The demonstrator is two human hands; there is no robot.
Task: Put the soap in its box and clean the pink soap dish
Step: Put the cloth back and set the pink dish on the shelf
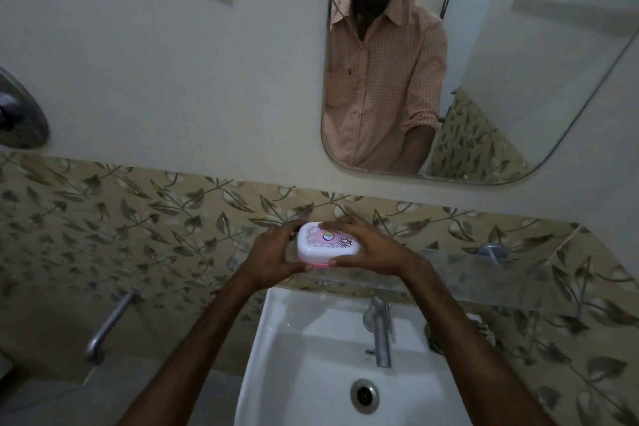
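A soap box (326, 243) with a white patterned lid and a pink base is held above the glass shelf (484, 273), over the back of the sink. My left hand (273, 254) grips its left end, thumb under the pink base. My right hand (366, 245) grips the right end, fingers laid across the lid's far edge. The lid sits closed on the base. The soap is hidden; I cannot tell whether it is inside.
A white sink (332, 356) with a metal tap (380, 335) and drain (364, 395) lies below my hands. A mirror (484, 62) hangs on the wall above. A metal pipe (110, 325) juts out at the lower left, a chrome fitting (19, 111) at the far left.
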